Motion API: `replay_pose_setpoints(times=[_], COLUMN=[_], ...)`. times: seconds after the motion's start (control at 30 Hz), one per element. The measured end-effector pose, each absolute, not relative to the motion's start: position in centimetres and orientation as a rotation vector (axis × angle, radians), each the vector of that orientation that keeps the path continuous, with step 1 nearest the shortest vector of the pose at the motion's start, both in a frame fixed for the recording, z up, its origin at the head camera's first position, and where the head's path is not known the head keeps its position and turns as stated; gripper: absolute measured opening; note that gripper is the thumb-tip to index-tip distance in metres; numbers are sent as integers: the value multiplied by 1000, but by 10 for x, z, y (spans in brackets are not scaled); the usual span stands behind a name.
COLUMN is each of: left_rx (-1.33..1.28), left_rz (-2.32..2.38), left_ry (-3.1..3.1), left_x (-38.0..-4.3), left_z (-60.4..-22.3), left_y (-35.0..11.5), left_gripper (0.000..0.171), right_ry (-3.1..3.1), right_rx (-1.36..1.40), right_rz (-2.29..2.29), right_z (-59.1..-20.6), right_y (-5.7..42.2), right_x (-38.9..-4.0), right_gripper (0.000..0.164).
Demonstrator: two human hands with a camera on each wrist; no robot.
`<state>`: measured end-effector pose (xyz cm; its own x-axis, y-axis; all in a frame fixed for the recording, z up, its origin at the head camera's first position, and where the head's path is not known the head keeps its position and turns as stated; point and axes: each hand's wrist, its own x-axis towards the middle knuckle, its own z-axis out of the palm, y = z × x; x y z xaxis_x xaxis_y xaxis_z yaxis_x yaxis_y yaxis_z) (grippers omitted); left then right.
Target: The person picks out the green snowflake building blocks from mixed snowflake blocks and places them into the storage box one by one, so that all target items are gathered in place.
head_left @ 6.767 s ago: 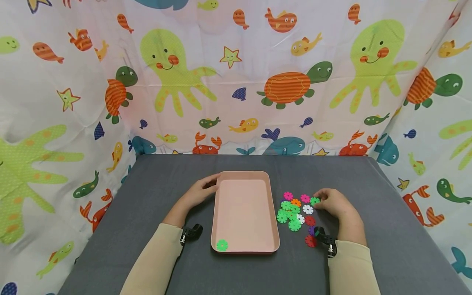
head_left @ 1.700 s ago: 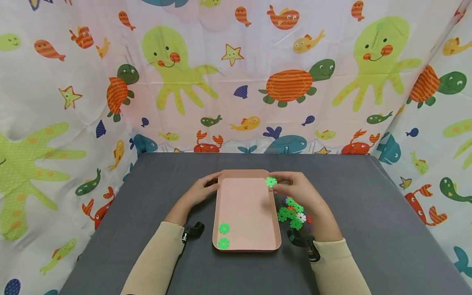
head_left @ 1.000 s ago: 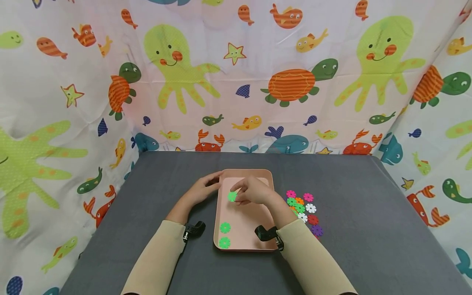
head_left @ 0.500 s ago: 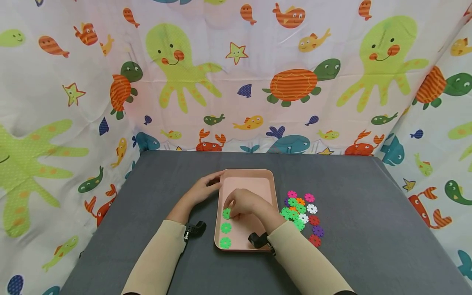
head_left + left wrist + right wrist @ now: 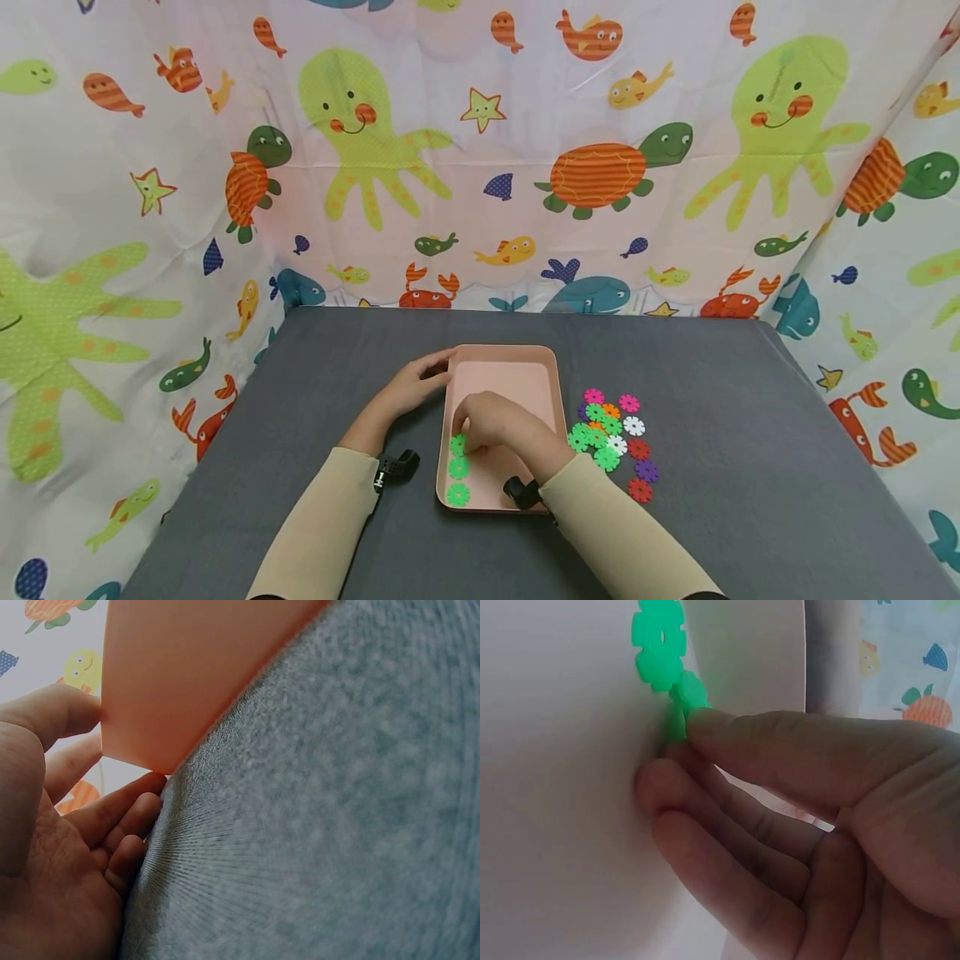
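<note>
A shallow pink tray (image 5: pixel 517 373) lies on the grey cloth. My left hand (image 5: pixel 408 385) rests at its far left corner, with the fingers (image 5: pixel 79 712) and thumb touching the outer wall. Inside the tray, my right hand (image 5: pixel 498 421) pinches a green notched plastic disc (image 5: pixel 694 691) between thumb and fingertips, low against the left wall. Toward me from it lie a second green disc (image 5: pixel 458 467) and a third green disc (image 5: pixel 458 495), forming a column along that wall. The pinched disc overlaps its neighbour in the right wrist view.
Right of the tray is a loose pile of notched discs: several green ones (image 5: pixel 606 457), white (image 5: pixel 633 427), pink (image 5: pixel 629 403), orange, red (image 5: pixel 640 490) and purple (image 5: pixel 647 471). A sea-animal curtain (image 5: pixel 480 192) hangs behind the table (image 5: pixel 750 467).
My right hand has brought a green disc from the pile over the tray to the left-hand column, where another disc was added earlier. The middle disc has shifted slightly toward me. My left hand stays put.
</note>
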<state>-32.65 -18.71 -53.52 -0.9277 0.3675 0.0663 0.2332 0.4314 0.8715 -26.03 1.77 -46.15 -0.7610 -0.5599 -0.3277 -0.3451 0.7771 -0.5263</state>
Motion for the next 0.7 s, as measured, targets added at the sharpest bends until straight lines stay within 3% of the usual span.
replay_pose_setpoints(times=[0.37, 0.7], left_rx=[556, 544], left_rz=[1514, 1551], left_ry=[2535, 2507], left_x=[-327, -328], left_z=[-535, -537], left_y=[-188, -187], left_gripper=[53, 53], right_ry=[2446, 2404], right_rx=[-701, -630], right_rz=[-722, -1171], right_z=[-444, -424], right_y=[32, 101], right_x=[-260, -253], right_gripper=[29, 29])
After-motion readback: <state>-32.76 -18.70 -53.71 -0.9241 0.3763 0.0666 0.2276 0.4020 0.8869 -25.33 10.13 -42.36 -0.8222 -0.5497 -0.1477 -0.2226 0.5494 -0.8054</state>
